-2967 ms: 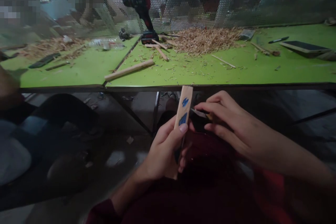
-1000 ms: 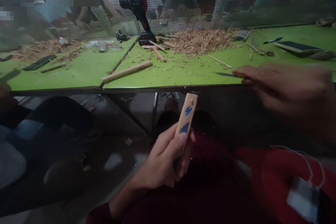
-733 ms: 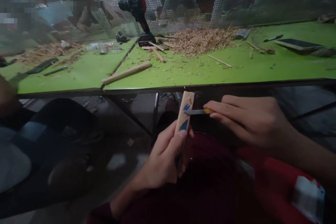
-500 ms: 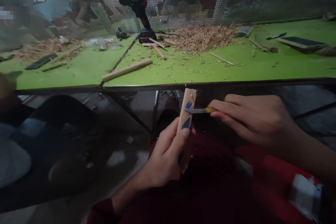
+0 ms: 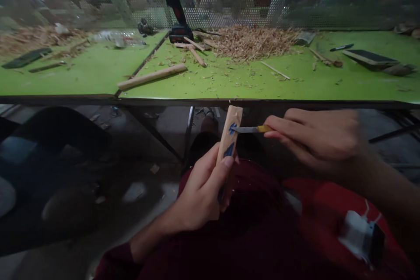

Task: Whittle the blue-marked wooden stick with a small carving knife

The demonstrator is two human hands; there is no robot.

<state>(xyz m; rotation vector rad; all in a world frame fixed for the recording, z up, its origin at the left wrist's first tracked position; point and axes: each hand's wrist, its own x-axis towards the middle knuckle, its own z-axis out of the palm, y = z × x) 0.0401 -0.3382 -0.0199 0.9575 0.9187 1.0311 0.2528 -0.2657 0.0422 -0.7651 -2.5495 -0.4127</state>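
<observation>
My left hand (image 5: 205, 186) is wrapped round the lower part of a pale wooden piece (image 5: 226, 133), its thumb on the front face below two blue marks. The piece stands nearly upright, just below the table's front edge. From the right, my right hand (image 5: 315, 138) grips a knife (image 5: 247, 130) by its yellow handle, most of which is hidden in the fingers. The blade lies level, and its tip touches the wood at the upper blue mark.
The green table (image 5: 203, 89) bears a cordless drill (image 5: 173, 4), a heap of shavings (image 5: 254, 43), a wooden rod (image 5: 152, 76), a dark flat device (image 5: 370, 57) and a pen (image 5: 341, 47). A person's legs (image 5: 59, 148) are at the left.
The view has shifted, so the table and drill sit higher in the picture. The knife tip is now at the upper blue mark, slightly higher on the wood than before. Both grips are unchanged.
</observation>
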